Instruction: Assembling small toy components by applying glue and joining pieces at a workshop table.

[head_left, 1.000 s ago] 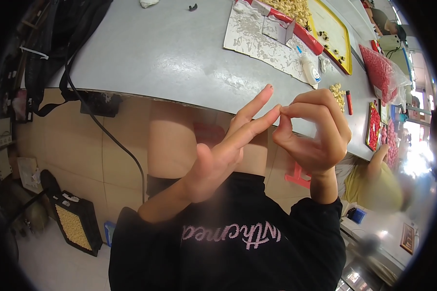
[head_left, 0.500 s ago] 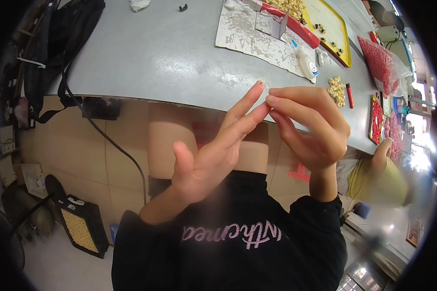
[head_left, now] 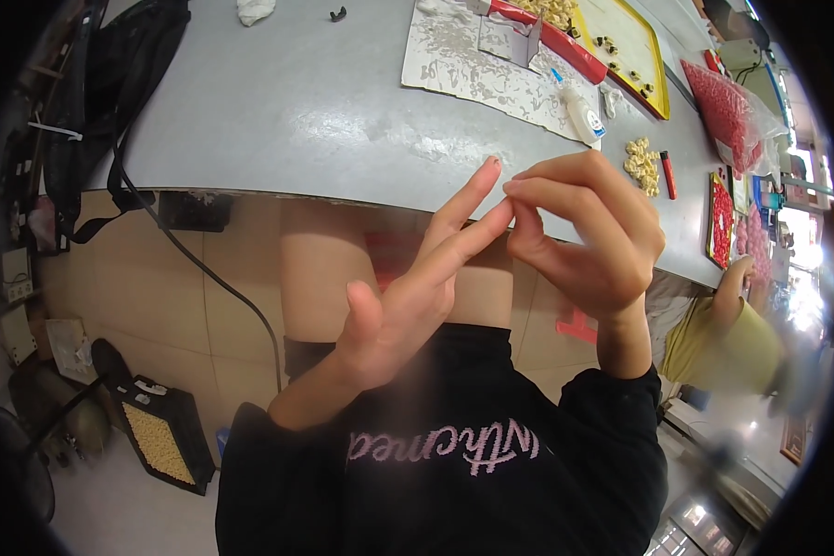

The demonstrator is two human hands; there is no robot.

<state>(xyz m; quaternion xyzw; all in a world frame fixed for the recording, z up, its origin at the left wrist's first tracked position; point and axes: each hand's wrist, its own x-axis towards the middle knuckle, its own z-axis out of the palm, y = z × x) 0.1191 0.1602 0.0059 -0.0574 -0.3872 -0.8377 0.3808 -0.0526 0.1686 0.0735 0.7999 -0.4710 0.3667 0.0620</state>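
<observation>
Over my lap, just in front of the table edge, my left hand [head_left: 408, 301] is open, its palm turned up and fingers stretched out toward the table. My right hand [head_left: 598, 232] is bent in a pinch at the tip of one extended left finger. Whatever may sit between the right fingertips is too small to make out. Past the hands, on the grey table [head_left: 278, 111], a small clear bottle [head_left: 584, 119] with a blue tip lies tilted on a glue-stained white board [head_left: 473, 79].
Right of the board are a pile of cream pieces [head_left: 641, 169], a red stick [head_left: 669, 176] and a bag of pink-red pieces [head_left: 725, 116]. Behind stands a yellow-rimmed tray [head_left: 665, 93]. A black cable [head_left: 204, 264] hangs at the left. A person in yellow [head_left: 727, 343] is at the right.
My right hand has shifted slightly, its fingers curling more around the left fingertip. The left thumb has moved a little to the right. The view has shifted slightly.
</observation>
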